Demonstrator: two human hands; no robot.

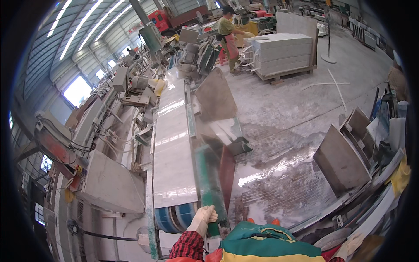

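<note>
My left hand (pixel 202 220), in a pale glove below a red-and-black plaid cuff, has its fingers curled over the green side rail (pixel 205 179) of a conveyor. Just left of it is the blue roller end (pixel 176 216) of that conveyor. A long, glossy pale stone slab (pixel 176 170) lies on the belt, its near edge above the roller. At the lower right my right hand (pixel 350 245), also gloved, is held low beside a long pale strip (pixel 371 218). Its fingers look stretched out, with nothing visible in them.
Brown boards (pixel 341 161) lean at the right. Wet floor (pixel 279 187) lies between them and the conveyor. A tilted panel (pixel 216 96) stands beside the belt. Farther off, a person (pixel 228 37) stands by a white block stack (pixel 283 54) on a pallet. Machinery (pixel 139 83) lines the left.
</note>
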